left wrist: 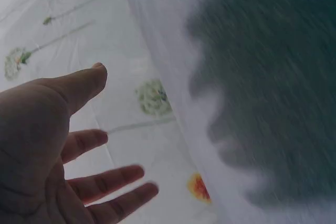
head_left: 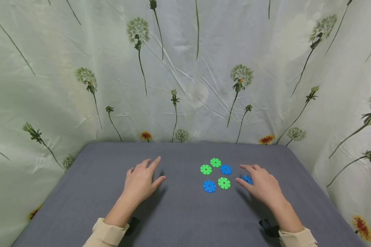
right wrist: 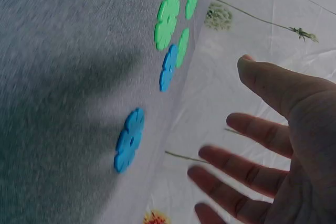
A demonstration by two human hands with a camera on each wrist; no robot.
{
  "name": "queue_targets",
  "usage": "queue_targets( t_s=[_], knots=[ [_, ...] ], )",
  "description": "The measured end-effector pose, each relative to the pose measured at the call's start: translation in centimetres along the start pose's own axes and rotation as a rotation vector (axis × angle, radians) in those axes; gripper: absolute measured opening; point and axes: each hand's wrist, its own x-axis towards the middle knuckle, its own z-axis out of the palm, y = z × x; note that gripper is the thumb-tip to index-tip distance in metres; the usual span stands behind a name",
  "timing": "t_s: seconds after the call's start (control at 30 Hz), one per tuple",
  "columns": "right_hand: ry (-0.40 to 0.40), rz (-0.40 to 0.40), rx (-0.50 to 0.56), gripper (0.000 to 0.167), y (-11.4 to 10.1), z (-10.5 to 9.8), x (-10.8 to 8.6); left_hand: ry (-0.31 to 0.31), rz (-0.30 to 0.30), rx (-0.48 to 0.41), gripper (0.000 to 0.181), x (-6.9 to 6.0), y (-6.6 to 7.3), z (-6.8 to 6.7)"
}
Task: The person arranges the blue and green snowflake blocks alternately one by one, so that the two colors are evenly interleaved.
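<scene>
Flat notched plastic discs lie on the grey table, 3 green and 3 blue. One blue disc [head_left: 246, 179] is partly hidden behind my right hand [head_left: 262, 185], which hovers over the table with its fingers spread and nothing in them. The right wrist view shows that blue disc [right wrist: 129, 140] whole, apart from the fingers. Left of it are another blue disc [head_left: 226, 169], a green disc [head_left: 224, 183], a blue disc [head_left: 209, 186] and two green discs [head_left: 205, 169]. My left hand [head_left: 142, 181], fingers spread and holding nothing, hovers above the table left of the discs.
The grey cloth-covered table [head_left: 179, 212] ends at the back against a pale curtain [head_left: 185, 68] printed with dandelions. The curtain also hangs along both sides. Dark straps [head_left: 269, 228] sit at the wrists, near cream sleeves [head_left: 296, 238].
</scene>
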Motion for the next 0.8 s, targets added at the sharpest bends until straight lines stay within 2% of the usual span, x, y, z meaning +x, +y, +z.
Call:
queue_targets(
  t_s=[0.17, 0.33, 0.43, 0.57, 0.67, 0.8],
  knots=[
    [-0.064, 0.017, 0.141, 0.047, -0.2, 0.9, 0.6, -0.016, 0.12, -0.043, 0.06, 0.4, 1.8, 1.0],
    [-0.141, 0.0, 0.221, 0.045, -0.3, 2.3, 1.3, -0.116, 0.234, -0.142, 0.049, 1.0, 3.6, 2.2],
    [-0.171, -0.022, 0.241, 0.043, -0.5, 3.2, 1.6, -0.201, 0.294, -0.211, 0.045, 1.1, 4.5, 3.0],
    [-0.173, -0.045, 0.241, 0.042, -0.7, 3.9, 1.8, -0.303, 0.363, -0.252, 0.043, 1.3, 5.4, 3.9],
    [-0.16, -0.058, 0.225, 0.041, -0.8, 4.0, 1.8, -0.349, 0.396, -0.247, 0.043, 1.5, 5.8, 4.4],
    [-0.155, -0.088, 0.212, 0.041, -0.7, 4.1, 2.0, -0.378, 0.422, -0.223, 0.048, 1.6, 6.2, 4.6]
  ],
)
